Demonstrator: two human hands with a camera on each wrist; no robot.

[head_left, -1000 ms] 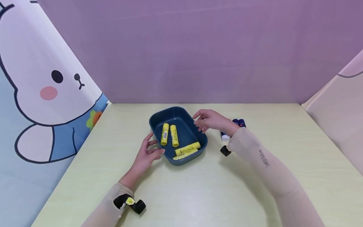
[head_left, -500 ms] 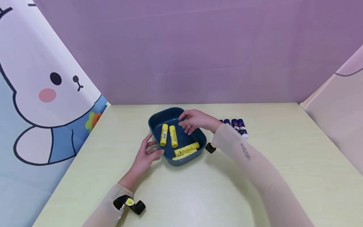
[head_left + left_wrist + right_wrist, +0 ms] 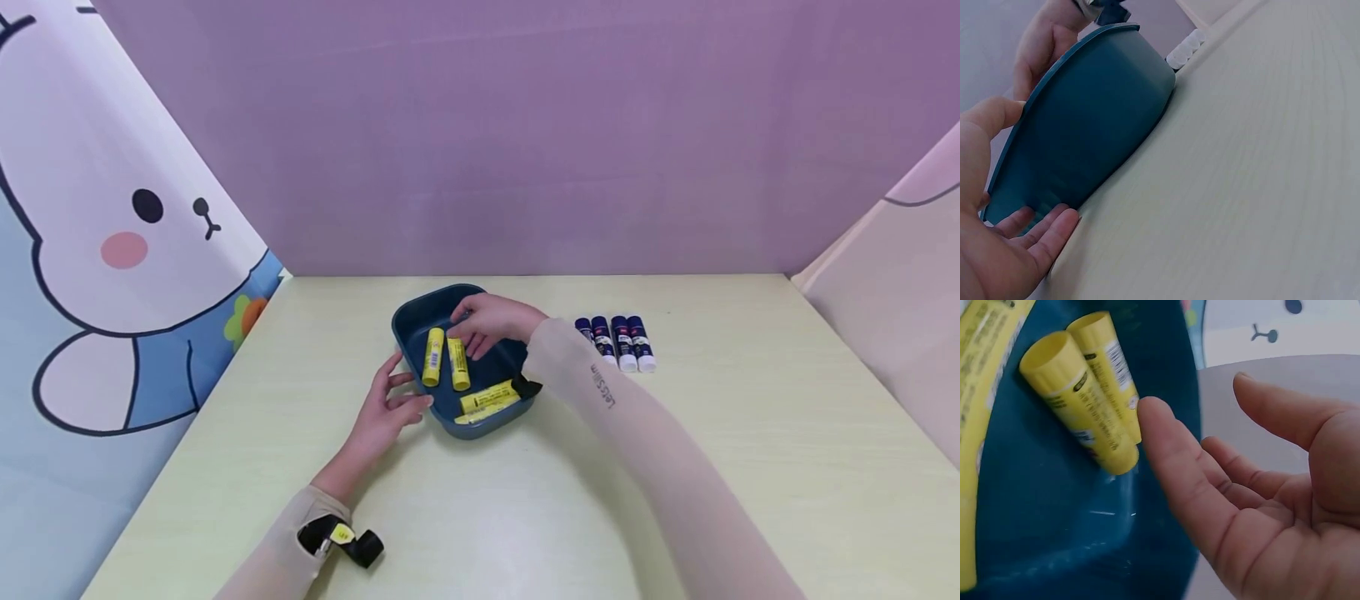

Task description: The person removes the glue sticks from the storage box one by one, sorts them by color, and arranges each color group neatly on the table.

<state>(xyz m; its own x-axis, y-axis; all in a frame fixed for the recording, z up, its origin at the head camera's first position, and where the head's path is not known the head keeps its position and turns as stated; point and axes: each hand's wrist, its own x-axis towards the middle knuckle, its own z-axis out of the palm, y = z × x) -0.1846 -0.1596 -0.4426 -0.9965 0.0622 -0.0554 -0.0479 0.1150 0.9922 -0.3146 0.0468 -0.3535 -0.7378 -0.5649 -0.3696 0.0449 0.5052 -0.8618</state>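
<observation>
Four yellow sticks (image 3: 458,362) lie in a blue bin (image 3: 480,432) on the table (image 3: 465,517). The bin sits askew, nearer the table's left edge than its right and not far from the back edge. Inside it, the left pair (image 3: 432,357) lies side by side by the bin's long left wall, and the near pair (image 3: 486,400) lies crosswise along its near wall.

The left hand (image 3: 382,412) is at the outside of the left wall, thumb and fingers spread apart. In the left wrist view its thumb meets the rim while the other fingers rest against the wall lower down, close to the table. The right hand (image 3: 487,323) is over the bin, thumb and fingers apart, beside the left pair. In the right wrist view one fingertip comes right up to a stick of that pair; whether it touches cannot be told.

Between the bin and the table's right edge, four blue sticks (image 3: 622,343) lie in a row, their white ends turned away from the back edge. Beige sleeves (image 3: 645,450) cover both arms. A black camera (image 3: 527,387) at the right wrist hides one end of the near pair in the head view. Purple cloth (image 3: 540,142) rises behind the table's back edge, and a printed cartoon animal (image 3: 75,275) shows beyond its left edge.
</observation>
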